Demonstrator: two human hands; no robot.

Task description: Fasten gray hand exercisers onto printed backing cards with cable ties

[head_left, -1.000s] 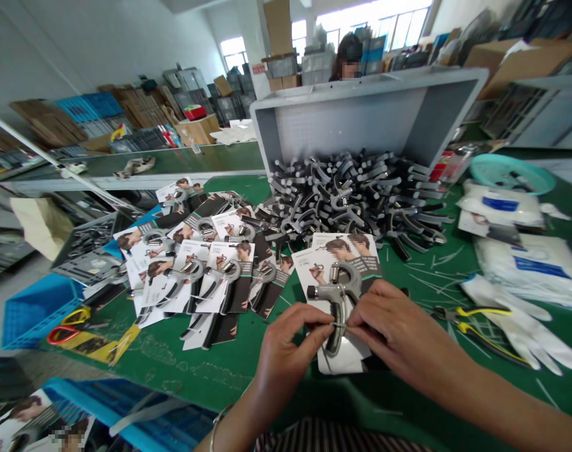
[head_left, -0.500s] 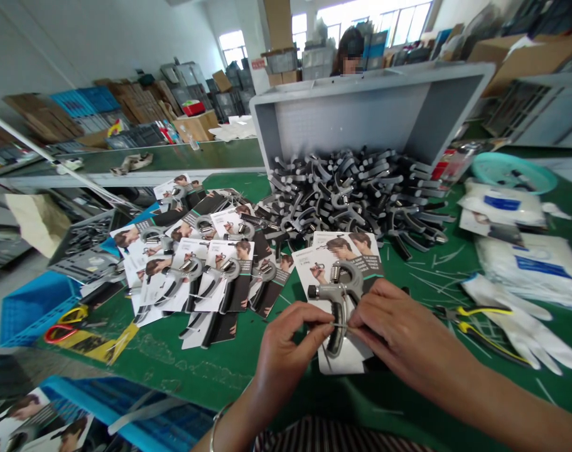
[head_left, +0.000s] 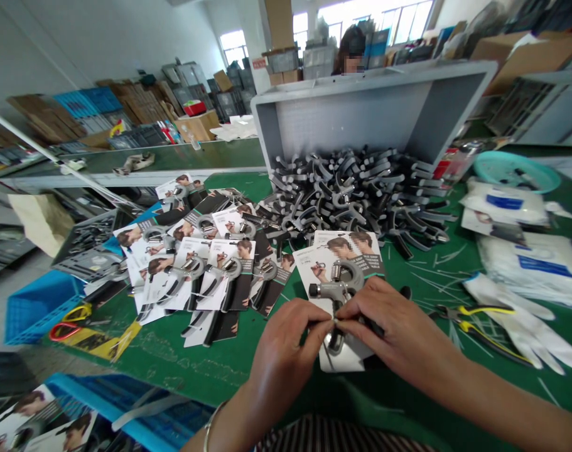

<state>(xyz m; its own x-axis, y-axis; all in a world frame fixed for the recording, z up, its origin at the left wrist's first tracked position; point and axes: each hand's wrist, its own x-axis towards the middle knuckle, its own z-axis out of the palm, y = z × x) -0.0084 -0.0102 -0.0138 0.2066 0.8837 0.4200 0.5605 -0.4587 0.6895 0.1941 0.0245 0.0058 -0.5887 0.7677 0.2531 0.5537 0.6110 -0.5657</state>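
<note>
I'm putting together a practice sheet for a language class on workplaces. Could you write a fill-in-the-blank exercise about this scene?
1. The left hand and right hand meet over a hand grip lying on printed ____.
2. The bracelet is on the ____ wrist.
3. The large bin behind the heap of hand grips is ____ in colour.
4. The pliers lie partly on a white ____.

Missing words: cards; left; grey; glove.

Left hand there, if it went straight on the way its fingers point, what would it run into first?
Probably the right hand: its fingertips sit just ahead of those of the left hand. Depth is unclear, so the gray hand grip beneath could be brushed too.
</note>
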